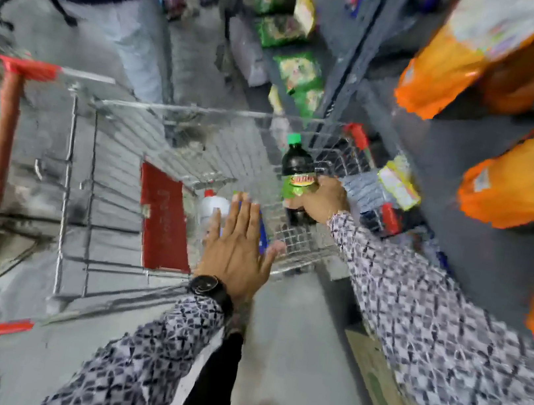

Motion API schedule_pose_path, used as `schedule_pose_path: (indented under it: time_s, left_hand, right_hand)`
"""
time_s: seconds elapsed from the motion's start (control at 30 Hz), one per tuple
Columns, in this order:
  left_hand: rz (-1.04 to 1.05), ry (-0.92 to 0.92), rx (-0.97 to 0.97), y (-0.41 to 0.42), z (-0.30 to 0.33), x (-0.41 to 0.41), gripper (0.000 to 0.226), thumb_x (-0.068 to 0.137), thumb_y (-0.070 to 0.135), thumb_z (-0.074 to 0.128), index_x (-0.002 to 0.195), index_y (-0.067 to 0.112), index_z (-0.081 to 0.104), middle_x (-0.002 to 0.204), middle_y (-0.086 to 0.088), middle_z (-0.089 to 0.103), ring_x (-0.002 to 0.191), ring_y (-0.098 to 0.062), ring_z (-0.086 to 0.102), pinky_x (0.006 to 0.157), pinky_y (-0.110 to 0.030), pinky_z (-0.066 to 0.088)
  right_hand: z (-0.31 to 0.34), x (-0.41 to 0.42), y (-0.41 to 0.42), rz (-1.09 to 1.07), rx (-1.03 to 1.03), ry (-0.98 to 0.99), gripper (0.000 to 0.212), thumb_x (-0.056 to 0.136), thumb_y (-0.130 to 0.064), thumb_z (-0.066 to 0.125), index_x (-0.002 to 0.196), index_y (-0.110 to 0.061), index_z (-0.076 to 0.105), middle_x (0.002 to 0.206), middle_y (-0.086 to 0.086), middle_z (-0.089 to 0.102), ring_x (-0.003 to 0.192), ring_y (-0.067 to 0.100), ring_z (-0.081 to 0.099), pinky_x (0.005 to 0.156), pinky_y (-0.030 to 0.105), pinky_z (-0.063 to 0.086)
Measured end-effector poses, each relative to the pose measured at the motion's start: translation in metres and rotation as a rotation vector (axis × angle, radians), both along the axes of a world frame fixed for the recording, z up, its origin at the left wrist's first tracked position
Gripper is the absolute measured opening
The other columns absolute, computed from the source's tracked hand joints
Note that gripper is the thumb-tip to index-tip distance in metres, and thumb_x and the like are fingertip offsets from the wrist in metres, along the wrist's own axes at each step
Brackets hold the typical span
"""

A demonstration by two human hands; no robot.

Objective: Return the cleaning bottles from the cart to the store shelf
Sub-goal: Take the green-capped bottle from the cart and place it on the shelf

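The wire cart (175, 154) held a white bottle (212, 207) with a red cap near its right end. Above that end, the right hand (323, 201) was wrapped around a dark bottle (297, 175) with a green cap. The left hand (237, 253) hovered flat, fingers spread, over the white bottle, gripping nothing.

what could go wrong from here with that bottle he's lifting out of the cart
The right hand grips the dark bottle low on its green label, one-handed, so it might slip or tip. The wire cart rim is close and could catch it. The left hand, spread open over the white bottle, may knock it.
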State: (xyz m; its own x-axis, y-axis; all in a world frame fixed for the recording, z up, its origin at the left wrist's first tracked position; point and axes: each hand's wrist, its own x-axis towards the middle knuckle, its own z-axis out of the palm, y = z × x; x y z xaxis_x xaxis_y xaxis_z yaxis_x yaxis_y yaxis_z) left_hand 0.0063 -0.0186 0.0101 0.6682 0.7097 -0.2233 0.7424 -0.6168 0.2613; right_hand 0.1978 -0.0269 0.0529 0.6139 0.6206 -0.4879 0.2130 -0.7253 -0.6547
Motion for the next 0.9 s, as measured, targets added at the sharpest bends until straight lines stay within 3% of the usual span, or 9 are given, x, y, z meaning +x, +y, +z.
schedule_pose_path:
  time_s: [0.1,0.2,0.33,0.43,0.5,0.6,0.67,0.77,0.9]
  left_hand:
    - [-0.072,-0.203,0.096,-0.018,0.068,0.025,0.076,0.102,0.050,0.027,0.163,0.006,0.013,0.173,-0.014,0.008,0.162,-0.029,0.007,0.130,-0.053,0.012]
    - [-0.175,-0.492,0.200,-0.047,0.149,0.059,0.070,0.104,0.041,0.034,0.162,0.004,0.020,0.172,-0.016,0.013,0.161,-0.032,0.011,0.129,-0.055,0.015]
    - [-0.339,-0.887,0.322,-0.104,0.258,0.109,0.062,0.104,0.028,0.035,0.159,0.000,0.025,0.169,-0.019,0.022,0.159,-0.035,0.018,0.129,-0.054,0.017]
    - [-0.442,-1.108,0.317,-0.155,0.315,0.146,0.059,0.105,0.019,0.039,0.159,0.000,0.027,0.169,-0.018,0.022,0.159,-0.034,0.019,0.130,-0.049,0.015]
    - [-0.577,-1.182,0.284,-0.192,0.344,0.175,0.060,0.103,0.017,0.041,0.159,0.000,0.027,0.170,-0.017,0.022,0.160,-0.034,0.018,0.130,-0.049,0.015]
    - [-0.814,-1.135,0.254,-0.239,0.371,0.220,0.059,0.100,0.019,0.040,0.157,0.002,0.035,0.167,-0.017,0.032,0.158,-0.035,0.024,0.129,-0.053,0.018]
    - [-0.964,-0.946,0.220,-0.265,0.387,0.253,0.061,0.100,0.028,0.029,0.156,0.005,0.038,0.164,-0.015,0.037,0.157,-0.035,0.026,0.127,-0.056,0.021]
    - [-1.081,-0.553,0.297,-0.291,0.394,0.301,0.061,0.104,0.034,0.024,0.158,0.006,0.030,0.168,-0.012,0.031,0.159,-0.030,0.020,0.127,-0.054,0.018]
    - [-1.153,-0.337,0.395,-0.299,0.375,0.330,0.068,0.101,0.042,0.013,0.154,0.009,0.037,0.167,-0.011,0.032,0.156,-0.030,0.026,0.123,-0.058,0.023]
  right_hand:
    - [0.063,0.012,-0.051,-0.126,0.155,-0.151,0.066,0.048,-0.037,0.097,0.106,-0.016,0.077,0.095,0.000,0.080,0.086,0.017,0.073,0.072,0.024,0.059]
    - [0.154,0.014,-0.121,-0.241,0.365,-0.315,0.064,0.048,-0.034,0.099,0.105,-0.018,0.073,0.100,0.003,0.081,0.087,0.016,0.073,0.079,0.035,0.060]
    - [0.279,0.007,-0.231,-0.378,0.543,-0.599,0.068,0.047,-0.051,0.096,0.105,-0.031,0.067,0.097,-0.012,0.078,0.088,0.008,0.073,0.079,0.033,0.060]
    - [0.342,0.002,-0.309,-0.497,0.628,-0.743,0.058,0.050,-0.042,0.099,0.095,-0.040,0.062,0.084,-0.023,0.073,0.078,-0.013,0.067,0.070,0.009,0.052]
    - [0.373,-0.004,-0.363,-0.600,0.669,-0.847,0.060,0.051,-0.036,0.101,0.098,-0.038,0.063,0.081,-0.028,0.070,0.073,-0.021,0.063,0.066,0.002,0.046]
    - [0.397,-0.015,-0.427,-0.749,0.652,-0.986,0.064,0.053,-0.037,0.100,0.107,-0.034,0.066,0.091,-0.025,0.074,0.082,-0.018,0.066,0.070,0.002,0.047]
    - [0.402,-0.021,-0.461,-0.845,0.633,-1.053,0.067,0.053,-0.038,0.100,0.112,-0.030,0.069,0.097,-0.021,0.077,0.087,-0.013,0.069,0.073,0.004,0.050]
    - [0.401,-0.028,-0.493,-0.963,0.636,-1.078,0.064,0.054,-0.039,0.099,0.110,-0.029,0.070,0.095,-0.019,0.078,0.085,-0.013,0.070,0.070,0.003,0.049]
    - [0.386,-0.031,-0.517,-1.108,0.578,-1.082,0.058,0.056,-0.035,0.099,0.106,-0.031,0.070,0.090,-0.024,0.074,0.082,-0.018,0.066,0.067,0.002,0.048]
